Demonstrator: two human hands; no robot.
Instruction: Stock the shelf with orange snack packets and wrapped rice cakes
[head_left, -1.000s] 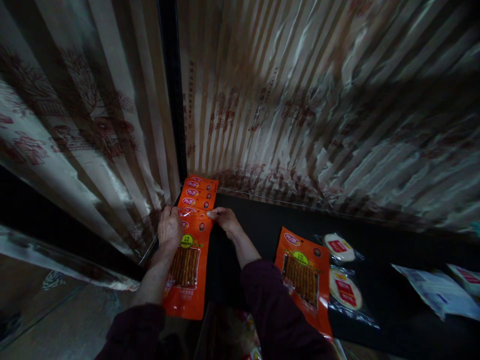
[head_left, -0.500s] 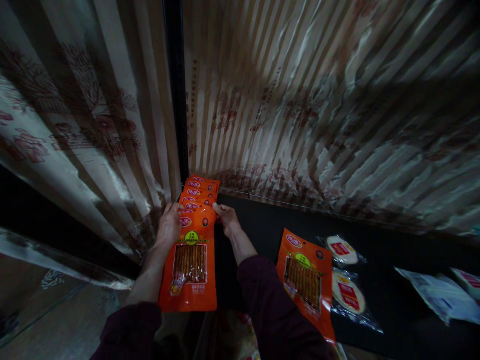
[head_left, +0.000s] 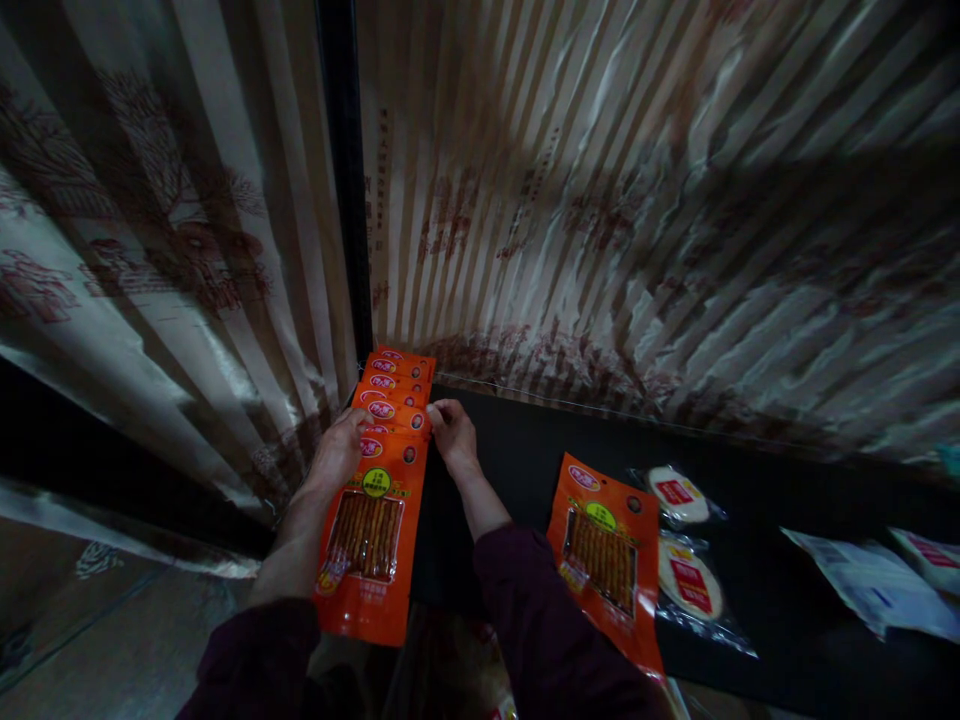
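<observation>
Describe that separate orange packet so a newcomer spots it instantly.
On the black surface, find the two round, clear-wrapped items. Just left of them lies the orange packet, beside the right sleeve. Unlike the overlapping orange packets at the left hand, it lies apart from that row.

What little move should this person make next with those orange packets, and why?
Perhaps gently nudge the overlapping orange packets into more even spacing. The left hand and right hand are at opposite side edges of the row, and its visible strips look uneven, with some logos partly covered.
</observation>
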